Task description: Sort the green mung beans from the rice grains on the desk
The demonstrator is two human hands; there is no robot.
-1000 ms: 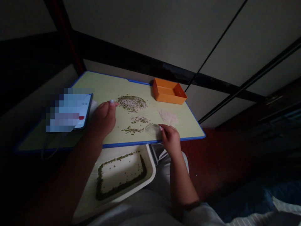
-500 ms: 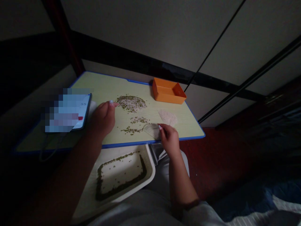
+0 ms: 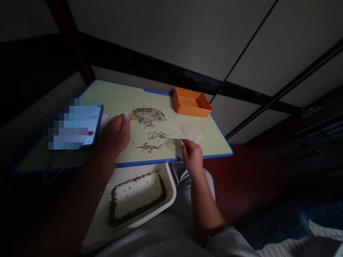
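My left hand (image 3: 116, 132) rests on a pale yellow lap table (image 3: 120, 96), fingers curled, with one fingertip pointing at a round pile of mixed green beans and white grains (image 3: 149, 116). My right hand (image 3: 192, 157) is closed on a small clear plastic piece (image 3: 171, 145) held at the table's near edge. Two small patches of green beans (image 3: 150, 141) lie between my hands. A heap of white grains (image 3: 190, 131) sits just beyond my right hand.
An orange tray (image 3: 190, 103) stands at the table's far right corner. A phone (image 3: 77, 126) with a lit screen lies at the left. On my lap below the table sits a white tray (image 3: 166, 178) with green beans along its rim. Dark floor lies to the right.
My right hand and the clear piece have shifted slightly left and away along the table's near edge. My left hand has stayed put.
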